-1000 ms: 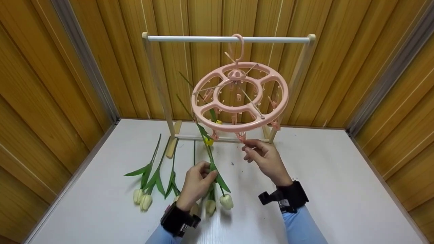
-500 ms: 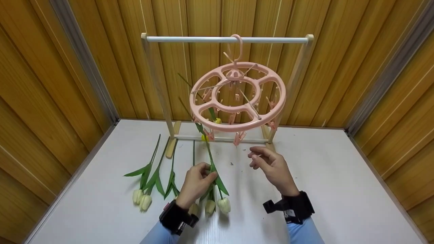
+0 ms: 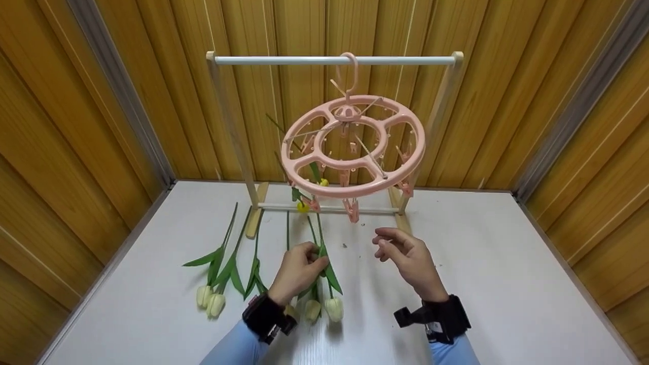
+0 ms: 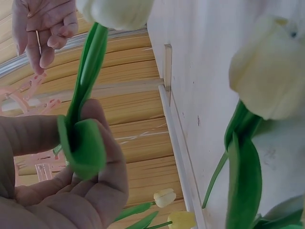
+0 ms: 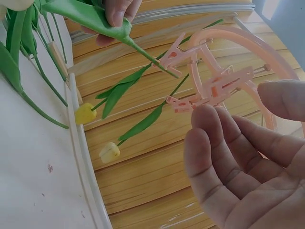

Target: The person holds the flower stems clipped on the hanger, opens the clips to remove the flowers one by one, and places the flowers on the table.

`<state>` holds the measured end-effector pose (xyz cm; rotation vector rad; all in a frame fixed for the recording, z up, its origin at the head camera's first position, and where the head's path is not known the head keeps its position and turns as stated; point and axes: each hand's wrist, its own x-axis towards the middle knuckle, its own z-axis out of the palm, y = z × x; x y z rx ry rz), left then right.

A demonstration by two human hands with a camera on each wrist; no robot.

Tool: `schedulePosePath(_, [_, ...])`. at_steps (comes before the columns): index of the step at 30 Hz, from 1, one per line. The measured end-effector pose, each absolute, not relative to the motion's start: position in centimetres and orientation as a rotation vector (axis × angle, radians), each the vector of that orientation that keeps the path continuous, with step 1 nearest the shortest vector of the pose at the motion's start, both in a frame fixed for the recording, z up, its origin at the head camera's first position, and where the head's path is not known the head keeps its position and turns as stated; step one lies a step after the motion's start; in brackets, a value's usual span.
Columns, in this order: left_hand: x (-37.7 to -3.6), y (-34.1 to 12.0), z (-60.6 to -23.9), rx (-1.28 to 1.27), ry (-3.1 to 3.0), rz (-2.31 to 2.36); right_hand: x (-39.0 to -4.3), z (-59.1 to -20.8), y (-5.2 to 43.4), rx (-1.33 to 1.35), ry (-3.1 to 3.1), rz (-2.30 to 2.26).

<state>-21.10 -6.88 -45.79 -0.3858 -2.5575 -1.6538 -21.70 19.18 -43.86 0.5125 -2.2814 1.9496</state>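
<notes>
Loose tulips (image 3: 216, 305) apparently before rack (image 3: 228, 119)

Right grip (image 3: 407, 258) — off pink clip (image 3: 351, 210), drawn back, tulip stem (image 5: 141, 49) swung rightward

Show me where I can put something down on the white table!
The table is bare between the right hand and the right wooden wall. Another free patch lies between the leftmost tulip and the left wall. Tulips crowd around the left hand.

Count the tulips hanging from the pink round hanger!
2: in the right wrist view, a bright yellow tulip at left, a pale yellow tulip below. More may hide.
</notes>
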Motion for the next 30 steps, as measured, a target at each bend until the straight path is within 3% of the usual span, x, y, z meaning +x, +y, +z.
schedulePosePath(30, [-23.2,-4.1,-46.2,-0.381,-2.826,-1.394,-22.9,-45.4,18.7,0.473,-2.300,1.967])
